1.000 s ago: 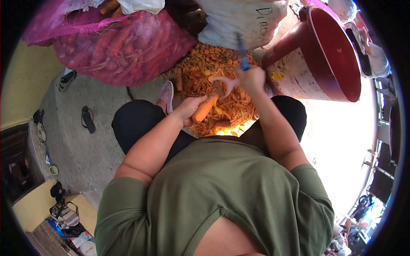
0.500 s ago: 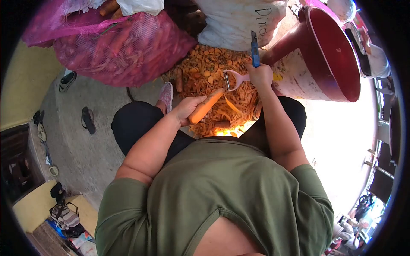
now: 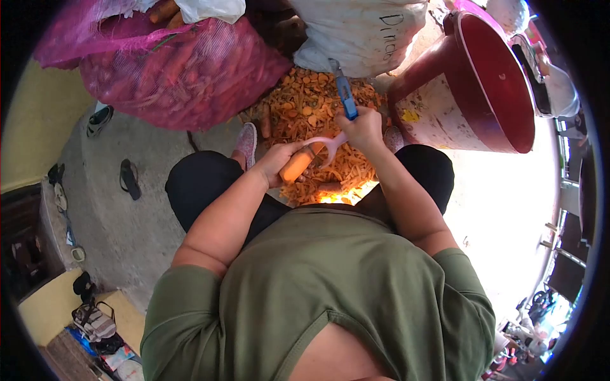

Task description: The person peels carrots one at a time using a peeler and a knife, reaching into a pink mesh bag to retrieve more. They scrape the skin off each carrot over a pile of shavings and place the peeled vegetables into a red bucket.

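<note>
My left hand [image 3: 274,165] is closed round a partly peeled orange carrot [image 3: 296,166], which is held at a slant between my knees. In my right hand [image 3: 363,129] are a pale pink peeler [image 3: 333,145] and a blue utility knife [image 3: 345,96] that points up and away from me. The peeler's head lies over the far end of the carrot; whether its blade is cutting cannot be made out. Below both hands spreads a heap of orange peelings [image 3: 356,166], with round carrot slices [image 3: 309,109] on its far part.
A pink mesh sack of carrots [image 3: 184,73] stands at the far left, beside a white sack [image 3: 356,38] with writing. To the right a dirty red bucket [image 3: 438,95] leans over. A dark sandal [image 3: 130,180] lies on the concrete floor [image 3: 105,216].
My right hand has moved left and toward me, bringing the peeler onto the carrot. The hanging strip of peel is no longer visible. My left hand stays nearly in place.
</note>
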Action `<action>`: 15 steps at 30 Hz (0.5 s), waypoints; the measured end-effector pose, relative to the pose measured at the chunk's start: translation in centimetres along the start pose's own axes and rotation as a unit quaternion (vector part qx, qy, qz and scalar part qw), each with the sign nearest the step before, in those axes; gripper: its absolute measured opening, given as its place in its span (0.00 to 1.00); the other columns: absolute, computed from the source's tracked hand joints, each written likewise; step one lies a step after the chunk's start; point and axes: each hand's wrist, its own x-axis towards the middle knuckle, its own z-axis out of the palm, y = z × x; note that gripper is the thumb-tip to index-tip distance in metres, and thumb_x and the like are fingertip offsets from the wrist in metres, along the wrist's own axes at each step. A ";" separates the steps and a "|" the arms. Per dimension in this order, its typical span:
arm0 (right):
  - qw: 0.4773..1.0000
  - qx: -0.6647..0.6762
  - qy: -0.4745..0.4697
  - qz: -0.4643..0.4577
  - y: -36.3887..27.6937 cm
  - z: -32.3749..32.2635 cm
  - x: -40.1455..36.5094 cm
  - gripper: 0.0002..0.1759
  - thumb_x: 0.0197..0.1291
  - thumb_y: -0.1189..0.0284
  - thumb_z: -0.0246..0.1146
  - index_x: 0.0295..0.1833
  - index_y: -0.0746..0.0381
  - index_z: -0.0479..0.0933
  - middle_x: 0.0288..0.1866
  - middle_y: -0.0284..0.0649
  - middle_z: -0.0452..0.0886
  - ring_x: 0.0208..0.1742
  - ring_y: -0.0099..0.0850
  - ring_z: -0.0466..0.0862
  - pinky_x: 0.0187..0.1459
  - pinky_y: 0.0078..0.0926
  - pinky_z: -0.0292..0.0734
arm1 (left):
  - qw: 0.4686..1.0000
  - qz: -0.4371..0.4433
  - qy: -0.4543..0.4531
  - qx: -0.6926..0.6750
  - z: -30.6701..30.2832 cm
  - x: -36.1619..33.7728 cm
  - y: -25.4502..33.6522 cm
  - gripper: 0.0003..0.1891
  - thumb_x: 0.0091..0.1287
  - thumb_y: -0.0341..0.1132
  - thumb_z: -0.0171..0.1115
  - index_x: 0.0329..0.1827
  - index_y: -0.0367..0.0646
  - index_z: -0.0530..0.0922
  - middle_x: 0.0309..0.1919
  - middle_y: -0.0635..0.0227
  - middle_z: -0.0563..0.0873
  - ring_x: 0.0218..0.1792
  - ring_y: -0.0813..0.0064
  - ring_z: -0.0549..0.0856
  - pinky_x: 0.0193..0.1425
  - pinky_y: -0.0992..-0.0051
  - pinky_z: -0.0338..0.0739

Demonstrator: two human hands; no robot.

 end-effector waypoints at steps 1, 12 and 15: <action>0.999 0.015 0.008 0.041 0.6 -0.1 0.5 0.19 0.42 0.59 0.63 0.26 0.67 0.77 0.17 0.47 0.76 0.21 0.36 0.80 0.26 0.30 0.73 | 1.000 -0.004 -0.008 -0.006 -0.2 0.0 0.0 0.17 0.67 0.44 0.43 0.49 0.41 0.69 0.30 0.65 0.77 0.28 0.77 0.78 0.25 0.77 0.75; 0.999 0.020 -0.041 -0.014 -2.1 0.8 -1.9 0.17 0.42 0.61 0.64 0.23 0.66 0.77 0.16 0.46 0.77 0.20 0.36 0.80 0.27 0.32 0.74 | 0.998 0.030 0.039 -0.029 0.6 -0.1 -0.3 0.17 0.67 0.45 0.44 0.48 0.41 0.70 0.35 0.66 0.78 0.34 0.73 0.81 0.30 0.74 0.78; 0.999 -0.001 -0.035 -0.013 -2.1 1.3 -1.9 0.16 0.42 0.61 0.65 0.23 0.66 0.78 0.18 0.46 0.77 0.22 0.36 0.80 0.28 0.32 0.74 | 0.999 0.010 0.032 -0.007 -0.4 0.6 -0.6 0.19 0.66 0.46 0.45 0.48 0.39 0.70 0.35 0.65 0.79 0.34 0.73 0.81 0.30 0.73 0.78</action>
